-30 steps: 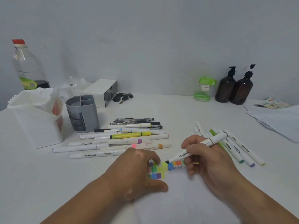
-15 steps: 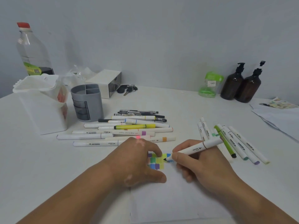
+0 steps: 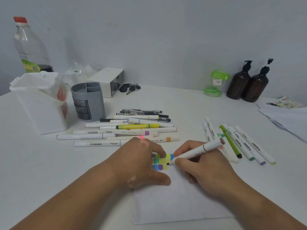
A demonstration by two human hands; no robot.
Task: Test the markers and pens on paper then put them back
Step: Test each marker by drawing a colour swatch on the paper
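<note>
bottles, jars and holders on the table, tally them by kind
brown pump bottles: 2
clear bottle with red cap: 1
green jar: 1
grey pen holder: 1
white tub: 1
total: 6

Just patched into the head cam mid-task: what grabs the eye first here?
Dead centre, the right hand holds a white marker with its tip at a patch of bright colour swatches on the paper, which the left hand presses down. Behind lies a row of markers and pens beside a grey pen holder. A smaller fan of markers lies to the right.
</note>
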